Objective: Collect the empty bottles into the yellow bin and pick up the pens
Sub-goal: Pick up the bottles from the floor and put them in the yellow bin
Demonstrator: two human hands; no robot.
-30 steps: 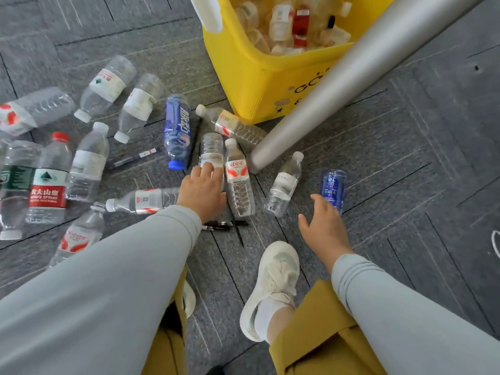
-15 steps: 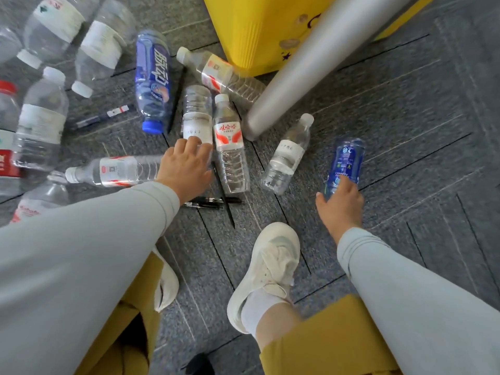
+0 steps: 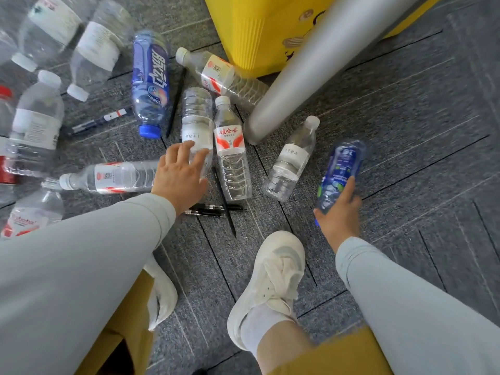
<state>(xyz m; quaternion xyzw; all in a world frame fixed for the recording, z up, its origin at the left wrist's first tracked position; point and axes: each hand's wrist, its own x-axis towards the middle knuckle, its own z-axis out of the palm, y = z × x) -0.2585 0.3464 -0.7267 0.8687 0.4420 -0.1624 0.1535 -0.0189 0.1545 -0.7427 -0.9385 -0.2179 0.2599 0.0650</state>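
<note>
Fingers (image 3: 351, 185) of right hand (image 3: 339, 216) grip blue bottle (image 3: 343, 161), long axis pointing away; left hand's (image 3: 180, 180) spread.

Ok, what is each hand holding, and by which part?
The right hand grips the small blue bottle by its near end. The left hand only touches the near end of a clear white-labelled bottle; no grip shows.

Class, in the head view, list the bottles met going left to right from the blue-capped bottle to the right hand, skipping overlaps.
blue-capped bottle → clear white-label bottle → red-label Wahaha bottle → small white-capped bottle → small blue bottle, gripped by the right hand
</note>
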